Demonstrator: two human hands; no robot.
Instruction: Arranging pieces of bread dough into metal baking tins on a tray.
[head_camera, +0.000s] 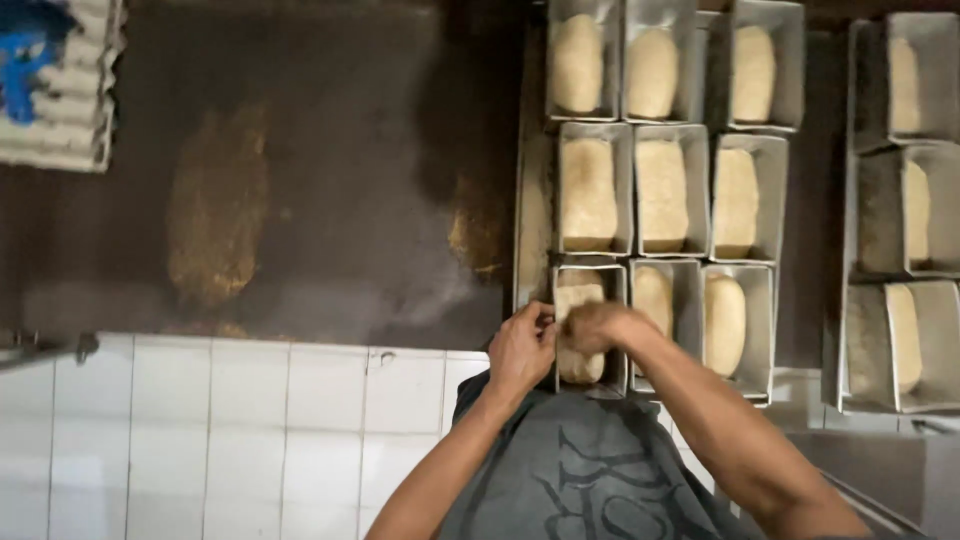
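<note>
Both hands meet over the nearest loaf tin, at the front left corner of a block of metal tins packed side by side on a dark worktop. The left hand curls its fingers on the tin's left rim, apparently steadying it, while the right hand is closed down onto the pale dough inside, seemingly pressing or pinching it. Neighbouring tins each hold an oblong dough piece lying lengthwise. More tins sit on a tray further right. White tiles front the counter.
</note>
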